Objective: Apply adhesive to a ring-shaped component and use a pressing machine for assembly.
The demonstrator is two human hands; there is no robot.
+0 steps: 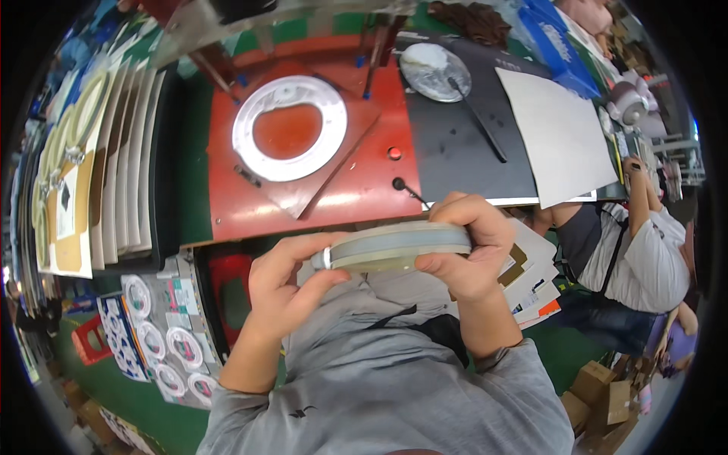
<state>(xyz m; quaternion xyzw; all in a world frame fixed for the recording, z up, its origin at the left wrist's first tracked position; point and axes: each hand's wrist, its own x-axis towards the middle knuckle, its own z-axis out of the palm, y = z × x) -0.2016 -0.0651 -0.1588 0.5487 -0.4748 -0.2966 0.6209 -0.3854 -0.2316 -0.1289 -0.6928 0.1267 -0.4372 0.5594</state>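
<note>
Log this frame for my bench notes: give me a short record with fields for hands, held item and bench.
left hand: grips the left end of the flat ring
right hand: grips its right end from above
held item: pale flat ring, seen edge-on, held over the lap
bench: red plate with a white ring lying on it
right of it: black mat with a grey sheet

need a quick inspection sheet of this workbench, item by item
surface: red bench top with a black mat to its right
job's things: flat pale ring held edge-on; white ring lying on a red jig plate
clutter: grey sheet, round dish with a black stick, stacked cards at left
hands: left hand and right hand both grip the flat pale ring
cables: nothing seen
surroundings: a seated person at right, cardboard boxes on the floor
</note>
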